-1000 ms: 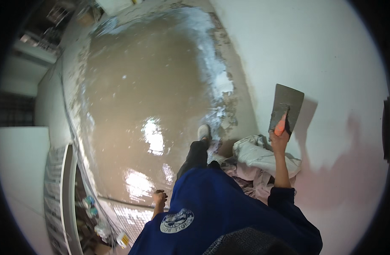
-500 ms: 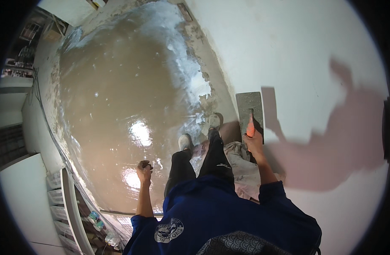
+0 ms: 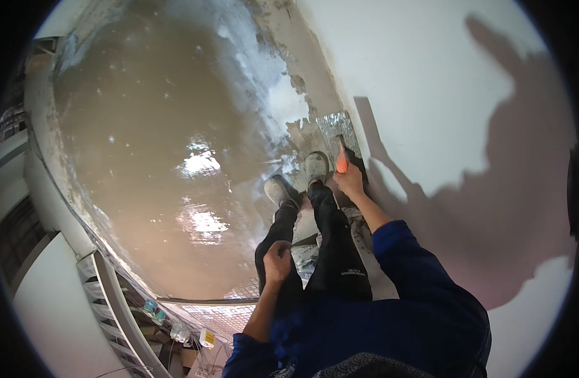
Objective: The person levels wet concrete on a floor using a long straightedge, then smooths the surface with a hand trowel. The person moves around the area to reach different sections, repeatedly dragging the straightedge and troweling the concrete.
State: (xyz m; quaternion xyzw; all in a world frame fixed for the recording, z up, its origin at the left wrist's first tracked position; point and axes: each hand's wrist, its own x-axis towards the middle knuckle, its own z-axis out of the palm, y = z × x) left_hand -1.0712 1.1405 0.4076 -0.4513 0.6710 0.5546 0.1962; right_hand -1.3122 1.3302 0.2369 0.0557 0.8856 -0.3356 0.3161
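Observation:
A rectangular metal plastering trowel (image 3: 332, 126) with an orange handle is in my right hand (image 3: 349, 181), fingers wrapped round the grip. Its blade is over the bare strip of floor where it meets the white wall (image 3: 415, 75); whether it touches is hard to tell. My left hand (image 3: 277, 262) is in front of my left leg, its fingers curled; what they hold, if anything, is hidden. My shoes (image 3: 316, 167) stand at the edge of the wet brown floor (image 3: 144, 126), just left of the trowel.
A whitish film (image 3: 283, 94) borders the wet floor on the right. Cables (image 3: 53, 183) run along its left side. A grid of small tiles (image 3: 220, 317) and a white slatted rack (image 3: 106, 309) are at the lower left. Crumpled cloth lies by my legs.
The trowel has moved left and slightly up, off the wall side toward the floor strip. My left hand has moved right, in front of my leg. The view has shifted and my feet have turned.

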